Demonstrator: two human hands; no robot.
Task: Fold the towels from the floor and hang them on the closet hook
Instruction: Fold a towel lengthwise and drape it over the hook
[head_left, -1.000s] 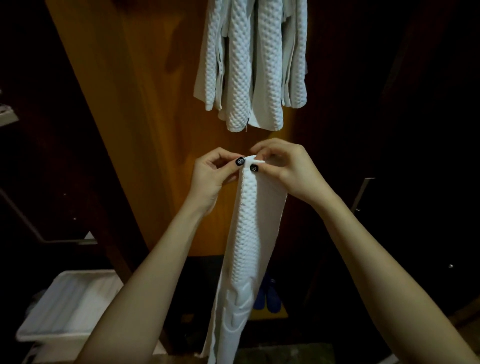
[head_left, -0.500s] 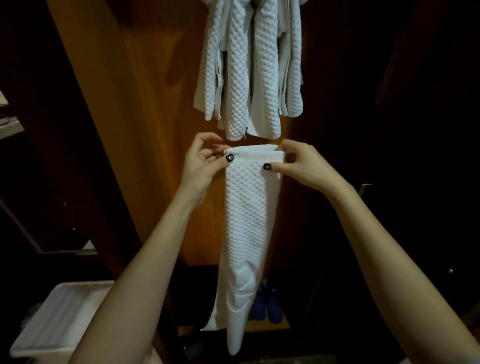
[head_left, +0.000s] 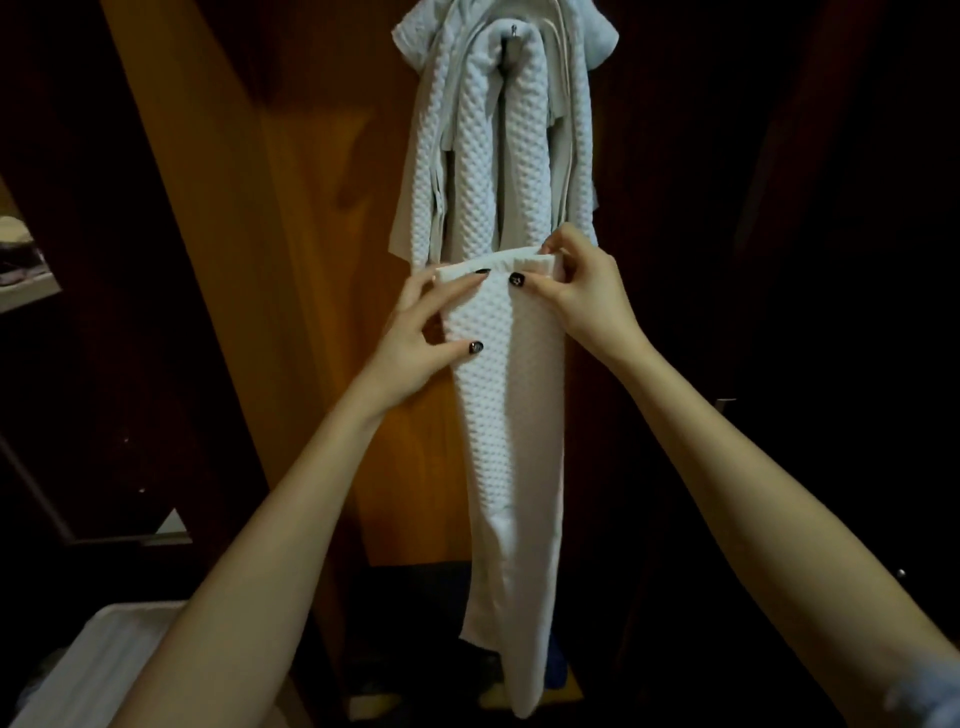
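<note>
1. your right hand (head_left: 587, 299) pinches the top right corner of the folded towel (head_left: 511, 415): the thumb presses on the front of the top fold and the other fingers curl over the edge behind it.
2. your left hand (head_left: 415, 332) is spread, with the fingers fairly straight. the forefinger lies along the towel's top edge and the thumb tip touches the front near the left edge. you cannot tell whether any finger reaches behind the cloth.
3. the folded towel is a long, narrow white strip with a bumpy weave. it hangs straight down from your hands, in the air in front of the closet panel (head_left: 311, 260). its lower part is smooth and the bottom end tapers toward the dark floor.
4. the top fold of the towel sits just below, and partly over, the bottom ends of the hung towels (head_left: 488, 156).
5. the hung towels are a bunch of the same white weave. they are draped over the closet hook (head_left: 513, 32), whose small metal tip shows near the top of the bunch.
6. the closet panel is orange-brown wood, lit in the middle and dark to both sides.
7. a white ribbed bin (head_left: 104, 660) sits at the lower left beside your left forearm.
8. a shelf edge (head_left: 28, 291) with some blurred items shows at the far left.
9. something blue (head_left: 557, 670) lies low behind the towel's end, too dim to identify.
</note>
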